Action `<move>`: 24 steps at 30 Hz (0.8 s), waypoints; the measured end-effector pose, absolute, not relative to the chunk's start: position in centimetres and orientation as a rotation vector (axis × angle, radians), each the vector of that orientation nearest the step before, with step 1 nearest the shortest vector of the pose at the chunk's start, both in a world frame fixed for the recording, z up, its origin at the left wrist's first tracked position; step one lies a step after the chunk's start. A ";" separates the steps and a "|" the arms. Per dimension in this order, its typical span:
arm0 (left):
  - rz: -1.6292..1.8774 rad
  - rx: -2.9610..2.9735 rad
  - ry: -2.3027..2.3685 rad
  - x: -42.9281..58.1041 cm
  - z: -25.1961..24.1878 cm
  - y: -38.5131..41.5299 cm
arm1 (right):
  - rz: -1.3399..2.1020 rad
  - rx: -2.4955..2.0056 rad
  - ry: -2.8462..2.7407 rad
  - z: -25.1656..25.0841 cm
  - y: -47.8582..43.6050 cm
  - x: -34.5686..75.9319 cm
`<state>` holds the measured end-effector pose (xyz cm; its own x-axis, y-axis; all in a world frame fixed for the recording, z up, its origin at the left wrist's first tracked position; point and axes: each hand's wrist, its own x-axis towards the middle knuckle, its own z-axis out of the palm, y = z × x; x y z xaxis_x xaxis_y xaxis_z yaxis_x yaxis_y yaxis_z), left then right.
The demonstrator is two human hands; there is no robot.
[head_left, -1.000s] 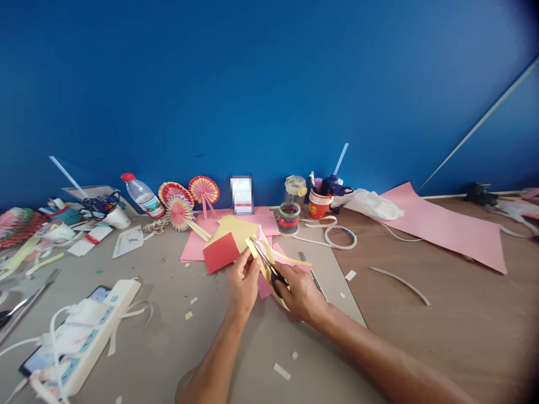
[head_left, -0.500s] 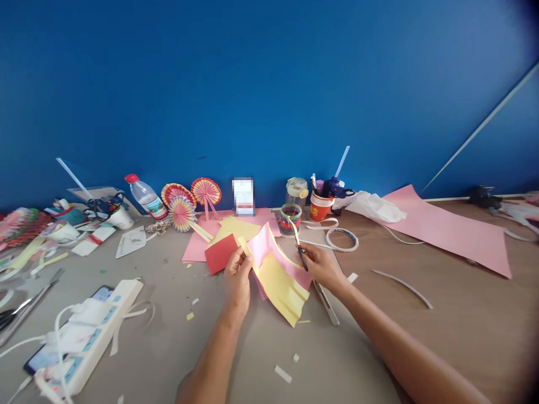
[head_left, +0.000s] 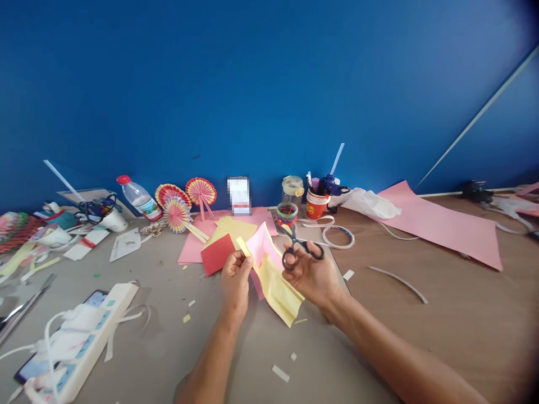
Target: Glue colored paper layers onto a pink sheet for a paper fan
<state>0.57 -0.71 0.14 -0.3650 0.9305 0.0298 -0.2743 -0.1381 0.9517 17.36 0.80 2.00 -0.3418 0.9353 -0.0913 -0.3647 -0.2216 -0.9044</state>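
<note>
My left hand (head_left: 234,279) is closed in a pinch on the upper left edge of a yellow and pink paper sheet (head_left: 273,280), held just above the table. The sheet's yellow side is cut into strips at its lower end. My right hand (head_left: 309,272) grips black-handled scissors (head_left: 300,249) with fingers through the loops, blades pointing up and away, beside the sheet's right edge. A red paper piece (head_left: 217,253) and yellow and pink sheets (head_left: 236,227) lie on the table just behind my hands.
Paper fans (head_left: 181,202), a water bottle (head_left: 138,196), a jar (head_left: 293,191) and a cup of tools (head_left: 316,202) line the blue wall. A tape ring (head_left: 337,237) and large pink sheet (head_left: 442,227) lie right. A power strip (head_left: 84,334) and scraps lie left.
The scissors came out of the paper and my right hand lifted them up to the right. The sheet unfolded in my left hand, showing its pink side and cut yellow strips.
</note>
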 end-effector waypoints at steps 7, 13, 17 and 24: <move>1.656 0.828 1.192 0.8 0.5 -0.8 | 1.337 -1.009 -1.572 0.9 -0.4 16.5; 1.661 0.839 1.184 1.0 0.7 -0.8 | 0.576 -1.090 -2.079 0.4 -1.7 15.4; 1.635 0.870 1.173 0.9 0.6 -1.0 | 0.413 -1.107 -2.133 0.0 -1.5 15.6; 1.629 0.891 1.206 0.8 0.3 -0.9 | 0.315 -1.095 -2.165 -0.3 -1.5 15.8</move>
